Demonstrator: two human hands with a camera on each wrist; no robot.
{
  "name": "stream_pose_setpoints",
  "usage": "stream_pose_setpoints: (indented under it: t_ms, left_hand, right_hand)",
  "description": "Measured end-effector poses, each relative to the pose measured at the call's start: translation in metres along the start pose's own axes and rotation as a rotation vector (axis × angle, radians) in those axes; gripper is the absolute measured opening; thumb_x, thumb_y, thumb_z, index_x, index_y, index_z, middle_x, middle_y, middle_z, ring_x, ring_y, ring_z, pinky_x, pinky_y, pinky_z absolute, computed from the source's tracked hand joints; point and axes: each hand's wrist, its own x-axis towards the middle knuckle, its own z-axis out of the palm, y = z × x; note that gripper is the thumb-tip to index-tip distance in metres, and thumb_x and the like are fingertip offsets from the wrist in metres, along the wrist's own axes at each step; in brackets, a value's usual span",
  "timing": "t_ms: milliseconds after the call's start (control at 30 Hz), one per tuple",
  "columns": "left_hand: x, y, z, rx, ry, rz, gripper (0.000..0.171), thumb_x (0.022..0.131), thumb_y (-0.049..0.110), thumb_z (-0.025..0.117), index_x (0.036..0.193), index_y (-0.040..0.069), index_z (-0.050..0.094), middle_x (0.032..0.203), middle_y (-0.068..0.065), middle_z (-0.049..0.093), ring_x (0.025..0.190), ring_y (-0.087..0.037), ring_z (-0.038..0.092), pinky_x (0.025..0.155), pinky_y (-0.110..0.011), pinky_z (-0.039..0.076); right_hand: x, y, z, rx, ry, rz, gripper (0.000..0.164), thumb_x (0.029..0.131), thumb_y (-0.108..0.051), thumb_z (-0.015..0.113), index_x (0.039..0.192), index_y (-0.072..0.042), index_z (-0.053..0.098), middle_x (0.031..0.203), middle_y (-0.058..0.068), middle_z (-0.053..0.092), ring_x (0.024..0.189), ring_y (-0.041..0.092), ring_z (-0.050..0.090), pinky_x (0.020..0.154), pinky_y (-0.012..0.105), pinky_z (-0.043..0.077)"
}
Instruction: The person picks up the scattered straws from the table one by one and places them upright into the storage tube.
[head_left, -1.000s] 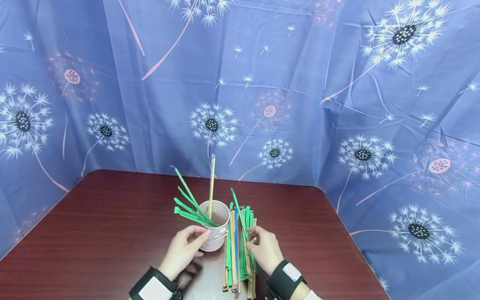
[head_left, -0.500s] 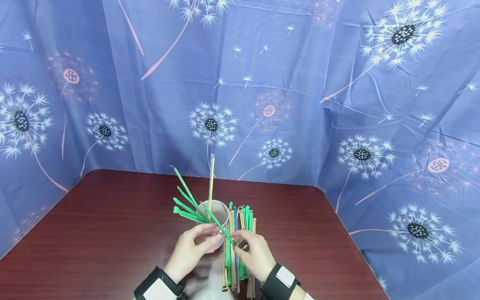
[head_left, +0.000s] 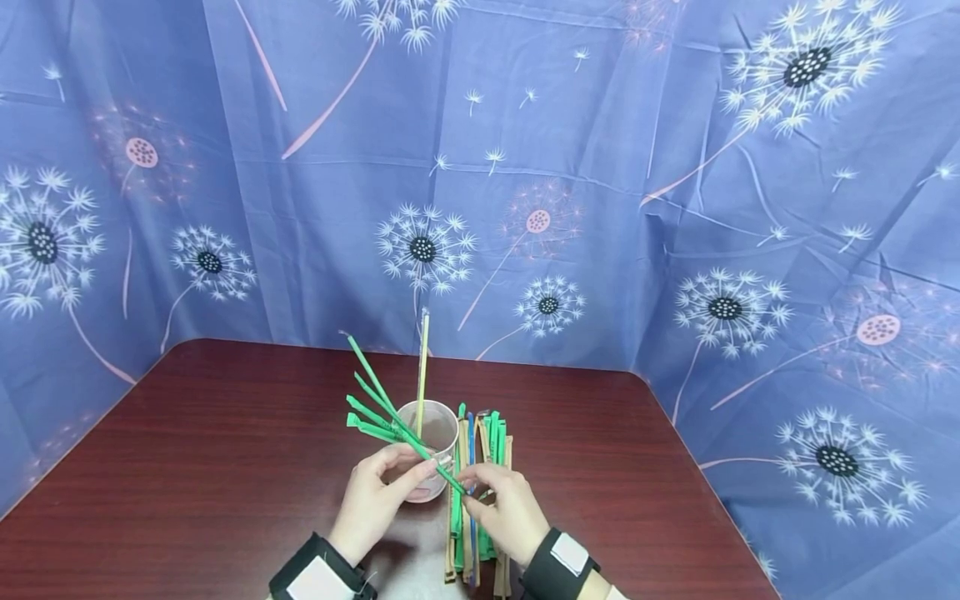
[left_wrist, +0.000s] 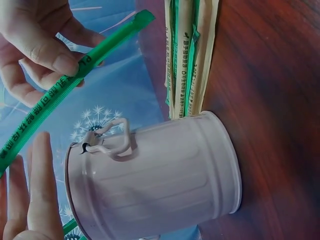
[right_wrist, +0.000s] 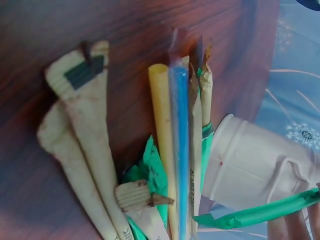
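Note:
Between thumb and fingers, my right hand (head_left: pixel 513 504) pinches a green paper-wrapped drinking straw (head_left: pixel 447 476) near its lower end. Dark printing runs along that wrapper (left_wrist: pixel 50 97) in the left wrist view. The straw slants up and left past the thumb tip of my left hand (head_left: pixel 371 500), whose fingers lie fairly straight beside the pail. This small pale metal pail (left_wrist: pixel 155 175) stands upright with a wire handle on its side. Several green wrapped straws (head_left: pixel 367 358) lean left out of it, and a yellow straw (head_left: pixel 423 367) rises nearly upright.
Right of the pail, a row of wrapped straws lies on the dark red table (head_left: pixel 247 450): brown paper ones (right_wrist: pixel 82 110), green ones, a blue straw (right_wrist: pixel 179 150) and a yellow straw (right_wrist: pixel 161 100). A blue dandelion-print cloth (head_left: pixel 322 250) hangs behind and beside the table.
My right hand has lifted the green straw from the row and carried it left to the pail, tilting it leftward. My left hand has shifted slightly right.

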Motion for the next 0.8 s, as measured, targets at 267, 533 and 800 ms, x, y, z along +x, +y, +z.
stream_pose_setpoints:
  t_ms: [267,533,800]
  left_hand:
    - [0.001,0.001,-0.001,-0.043,0.057,0.063,0.018,0.090,0.010,0.072,0.103,-0.002,0.068,0.095,-0.017,0.075,0.075,-0.013,0.073,0.068,-0.031,0.063]
    - [0.004,0.005,-0.007,-0.124,0.217,0.201,0.012,0.095,0.001,0.063,0.101,-0.008,0.060,0.091,0.001,0.073,0.082,-0.009,0.072,0.066,-0.034,0.063]
    - [0.007,0.006,-0.014,-0.216,0.359,0.290,0.009,0.102,0.005,0.051,0.108,-0.002,0.049,0.098,-0.001,0.068,0.084,-0.008,0.071,0.065,-0.034,0.063]
  right_hand:
    - [0.000,0.008,-0.001,-0.040,-0.045,0.031,0.017,0.082,-0.001,0.072,0.097,-0.009,0.071,0.088,0.002,0.071,0.077,0.006,0.064,0.066,0.021,0.054]
    - [-0.003,0.023,-0.005,-0.133,-0.083,0.164,0.021,0.079,-0.002,0.073,0.098,-0.008,0.069,0.087,0.004,0.068,0.070,0.008,0.058,0.058,0.021,0.046]
    - [-0.004,0.042,-0.003,-0.227,-0.140,0.266,0.030,0.081,-0.009,0.072,0.109,-0.002,0.064,0.079,0.005,0.056,0.065,0.011,0.048,0.054,0.025,0.039]
